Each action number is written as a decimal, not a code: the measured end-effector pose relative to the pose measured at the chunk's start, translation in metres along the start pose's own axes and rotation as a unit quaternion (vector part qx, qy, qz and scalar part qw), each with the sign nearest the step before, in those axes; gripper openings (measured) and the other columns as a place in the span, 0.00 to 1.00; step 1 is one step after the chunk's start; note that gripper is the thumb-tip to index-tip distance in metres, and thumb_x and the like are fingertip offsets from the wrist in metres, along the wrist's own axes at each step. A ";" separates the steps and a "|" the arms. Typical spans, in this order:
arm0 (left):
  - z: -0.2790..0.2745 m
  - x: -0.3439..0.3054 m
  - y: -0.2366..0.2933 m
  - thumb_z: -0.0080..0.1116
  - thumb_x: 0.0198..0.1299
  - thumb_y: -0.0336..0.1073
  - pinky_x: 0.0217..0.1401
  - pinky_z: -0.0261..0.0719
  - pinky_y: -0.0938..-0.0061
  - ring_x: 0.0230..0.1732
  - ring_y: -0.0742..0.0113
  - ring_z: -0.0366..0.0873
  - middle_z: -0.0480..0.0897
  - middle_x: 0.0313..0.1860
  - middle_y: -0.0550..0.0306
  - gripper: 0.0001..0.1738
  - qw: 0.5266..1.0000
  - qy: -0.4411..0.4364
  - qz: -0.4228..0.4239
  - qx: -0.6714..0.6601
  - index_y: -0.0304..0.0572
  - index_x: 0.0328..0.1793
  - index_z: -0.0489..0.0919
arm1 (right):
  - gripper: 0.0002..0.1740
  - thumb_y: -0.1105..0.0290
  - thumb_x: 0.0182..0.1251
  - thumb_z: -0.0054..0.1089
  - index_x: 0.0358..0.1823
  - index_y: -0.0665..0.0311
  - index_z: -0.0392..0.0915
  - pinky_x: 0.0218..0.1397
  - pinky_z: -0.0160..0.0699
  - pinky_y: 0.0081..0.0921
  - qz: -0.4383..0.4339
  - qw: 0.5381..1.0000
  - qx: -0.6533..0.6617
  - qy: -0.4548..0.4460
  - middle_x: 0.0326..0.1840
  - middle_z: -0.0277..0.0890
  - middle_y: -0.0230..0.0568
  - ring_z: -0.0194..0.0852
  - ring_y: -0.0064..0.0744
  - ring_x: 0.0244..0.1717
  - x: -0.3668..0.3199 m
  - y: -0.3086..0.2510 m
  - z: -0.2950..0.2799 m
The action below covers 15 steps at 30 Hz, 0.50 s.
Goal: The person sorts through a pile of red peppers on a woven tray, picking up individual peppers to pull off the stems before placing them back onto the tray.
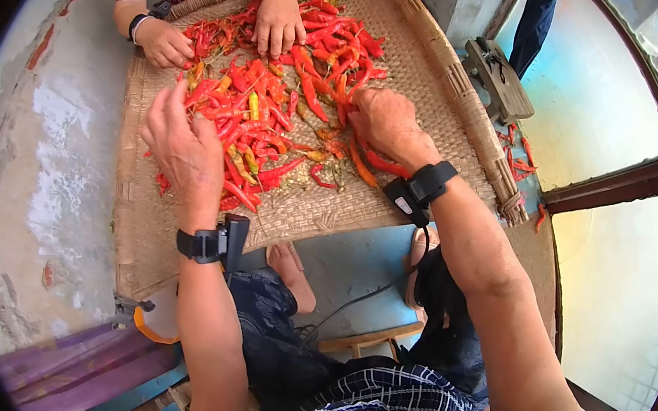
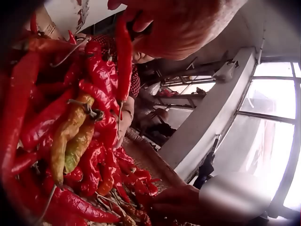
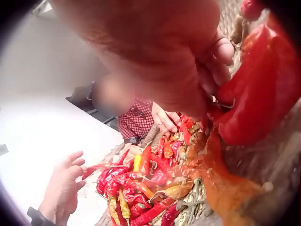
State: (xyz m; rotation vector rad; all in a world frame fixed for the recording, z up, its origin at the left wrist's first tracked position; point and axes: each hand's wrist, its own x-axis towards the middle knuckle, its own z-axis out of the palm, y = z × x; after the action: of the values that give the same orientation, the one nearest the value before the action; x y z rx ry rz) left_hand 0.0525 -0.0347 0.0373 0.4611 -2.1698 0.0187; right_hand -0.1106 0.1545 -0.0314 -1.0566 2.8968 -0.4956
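Observation:
A large woven tray (image 1: 363, 202) bears a heap of red chili peppers (image 1: 253, 117), with a few yellow and greenish ones among them. My left hand (image 1: 188, 141) is over the heap's left side. In the left wrist view a single red chili pepper (image 2: 124, 59) hangs from its fingers, and the right wrist view shows that pepper at the fingertips too. At the heap's right side, my right hand (image 1: 393, 127) has its fingers curled down among the peppers. Its fingertips (image 3: 221, 70) grip a red chili pepper (image 3: 261, 89), partly hidden by the hand.
Across the tray, another person's two hands (image 1: 278, 20) touch peppers at the far side. A small wooden stool (image 1: 499, 82) and loose red peppers (image 1: 522, 160) lie beyond the tray's right rim, near framed windows. A pale wall (image 1: 61, 154) stands on the left.

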 end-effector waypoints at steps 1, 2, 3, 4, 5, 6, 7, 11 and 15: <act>0.000 -0.001 0.005 0.51 0.56 0.29 0.65 0.63 0.57 0.62 0.49 0.65 0.70 0.61 0.47 0.22 1.000 -0.013 0.013 -0.008 0.42 0.58 0.75 | 0.14 0.60 0.57 0.60 0.37 0.63 0.78 0.42 0.78 0.44 0.000 1.000 0.000 0.002 0.32 0.80 0.50 0.79 0.55 0.37 0.000 -0.001 -0.002; 0.002 -0.001 0.013 0.53 0.55 0.28 0.64 0.65 0.59 0.60 0.50 0.67 0.72 0.58 0.48 0.21 0.999 0.003 0.053 -0.009 0.42 0.58 0.76 | 0.13 0.62 0.58 0.59 0.38 0.63 0.78 0.41 0.78 0.43 -0.015 0.999 0.038 0.022 0.32 0.79 0.51 0.79 0.55 0.36 -0.002 0.000 -0.005; 0.003 -0.001 0.022 0.53 0.55 0.28 0.64 0.65 0.59 0.60 0.50 0.67 0.72 0.58 0.48 0.21 0.999 0.005 0.050 -0.008 0.42 0.58 0.76 | 0.12 0.64 0.58 0.59 0.39 0.63 0.78 0.40 0.78 0.42 -0.031 0.996 0.075 0.040 0.32 0.79 0.51 0.79 0.54 0.36 -0.005 0.000 -0.012; 0.004 -0.003 0.031 0.54 0.56 0.27 0.63 0.66 0.59 0.60 0.50 0.68 0.73 0.58 0.48 0.21 0.994 -0.034 0.089 -0.057 0.42 0.57 0.76 | 0.12 0.64 0.58 0.59 0.39 0.63 0.78 0.40 0.78 0.42 -0.035 0.996 0.072 0.038 0.32 0.79 0.51 0.79 0.54 0.36 -0.009 0.000 -0.019; 0.005 -0.005 0.041 0.55 0.56 0.27 0.63 0.67 0.59 0.59 0.50 0.69 0.73 0.57 0.49 0.21 0.983 -0.073 0.129 -0.107 0.42 0.57 0.76 | 0.11 0.66 0.58 0.58 0.39 0.64 0.78 0.39 0.77 0.41 -0.070 0.987 0.128 0.065 0.31 0.79 0.52 0.79 0.53 0.35 -0.015 0.000 -0.025; 0.007 -0.010 0.052 0.55 0.56 0.26 0.63 0.68 0.59 0.60 0.49 0.69 0.73 0.58 0.48 0.20 0.977 -0.095 0.140 -0.126 0.41 0.56 0.76 | 0.09 0.69 0.59 0.58 0.39 0.64 0.78 0.38 0.77 0.40 -0.103 0.973 0.185 0.091 0.31 0.78 0.52 0.79 0.52 0.35 -0.021 0.000 -0.029; 0.009 -0.014 0.061 0.55 0.56 0.25 0.63 0.68 0.59 0.60 0.48 0.68 0.73 0.58 0.47 0.19 0.971 -0.116 0.152 -0.146 0.39 0.56 0.77 | 0.09 0.69 0.59 0.58 0.39 0.64 0.78 0.38 0.77 0.40 -0.104 0.973 0.184 0.090 0.31 0.78 0.52 0.79 0.52 0.35 -0.025 -0.001 -0.031; 0.020 -0.024 0.075 0.58 0.56 0.27 0.63 0.67 0.59 0.62 0.48 0.67 0.74 0.57 0.48 0.17 0.958 -0.167 0.192 -0.130 0.39 0.53 0.77 | 0.06 0.71 0.58 0.59 0.34 0.66 0.77 0.35 0.75 0.42 -0.182 0.939 0.285 0.065 0.29 0.78 0.52 0.78 0.53 0.33 -0.041 -0.001 -0.044; 0.023 -0.017 0.071 0.55 0.59 0.32 0.54 0.70 0.60 0.47 0.53 0.76 0.82 0.41 0.50 0.11 0.948 -0.244 0.164 -0.123 0.41 0.47 0.80 | 0.08 0.68 0.62 0.58 0.34 0.66 0.77 0.35 0.75 0.41 -0.180 0.918 0.345 0.072 0.28 0.77 0.52 0.78 0.53 0.32 -0.038 0.008 -0.051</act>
State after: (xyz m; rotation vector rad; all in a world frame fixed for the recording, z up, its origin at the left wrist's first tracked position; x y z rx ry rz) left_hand 0.0203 0.0324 0.0209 -0.0547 -2.6686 -0.1996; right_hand -0.0926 0.1986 0.0112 -1.4279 2.2705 -1.5163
